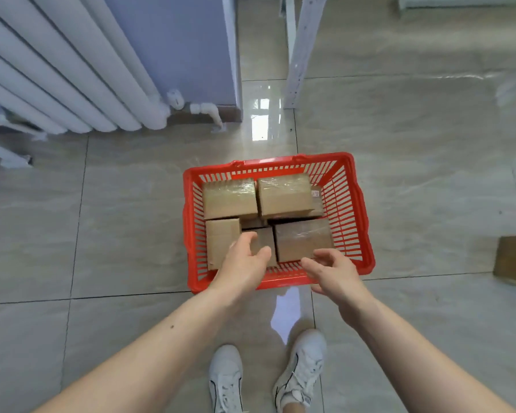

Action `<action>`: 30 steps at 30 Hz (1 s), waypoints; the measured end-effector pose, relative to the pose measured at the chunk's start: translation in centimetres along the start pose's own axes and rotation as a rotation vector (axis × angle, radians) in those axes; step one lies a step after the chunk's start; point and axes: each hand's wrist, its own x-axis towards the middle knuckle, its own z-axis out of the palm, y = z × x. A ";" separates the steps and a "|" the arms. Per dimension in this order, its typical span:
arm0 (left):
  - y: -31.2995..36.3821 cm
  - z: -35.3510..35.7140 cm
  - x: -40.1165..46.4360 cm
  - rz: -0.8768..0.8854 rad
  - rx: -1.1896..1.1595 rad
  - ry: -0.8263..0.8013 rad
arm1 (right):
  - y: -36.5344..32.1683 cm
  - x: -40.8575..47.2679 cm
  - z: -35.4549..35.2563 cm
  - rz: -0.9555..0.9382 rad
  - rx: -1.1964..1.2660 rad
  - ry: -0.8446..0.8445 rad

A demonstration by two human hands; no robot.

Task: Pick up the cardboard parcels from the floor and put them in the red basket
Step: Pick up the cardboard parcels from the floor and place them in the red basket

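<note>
The red basket [349, 210] stands on the tiled floor in front of me and holds several cardboard parcels. Two taped parcels [230, 198] [283, 195] lie at its far side. A taped one [301, 236] sits at the near right and a plain one [221, 238] at the near left. My left hand [245, 260] hovers over the basket's near side with relaxed fingers, holding nothing. My right hand [331, 269] is over the near rim, fingers loose and empty. One more cardboard parcel [514, 260] lies on the floor at the far right edge of the view.
A white radiator [66, 79] and its pipe run along the wall at the upper left. A white metal leg [301, 52] stands behind the basket. My white shoes [265, 377] are at the bottom. Glossy floor tiles surround the basket.
</note>
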 end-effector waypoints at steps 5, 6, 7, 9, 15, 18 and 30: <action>3.7 4.9 -2.6 0.076 0.139 -0.095 | 3.7 -2.4 -6.2 0.051 0.183 0.070; 4.5 6.2 -3.1 0.095 0.162 -0.114 | 4.5 -2.7 -7.7 0.059 0.217 0.090; 5.2 7.7 -3.7 0.113 0.182 -0.131 | 5.4 -3.0 -9.2 0.064 0.248 0.114; 6.4 11.1 -4.9 0.144 0.220 -0.160 | 7.6 -3.7 -12.3 0.076 0.310 0.157; 8.7 23.2 -9.6 0.178 0.253 -0.239 | 15.8 -5.5 -22.2 0.116 0.452 0.225; 9.9 29.7 -12.2 0.189 0.283 -0.271 | 20.6 -6.6 -27.5 0.133 0.511 0.246; 14.6 52.0 -20.3 0.177 0.335 -0.402 | 37.1 -10.3 -46.3 0.209 0.685 0.398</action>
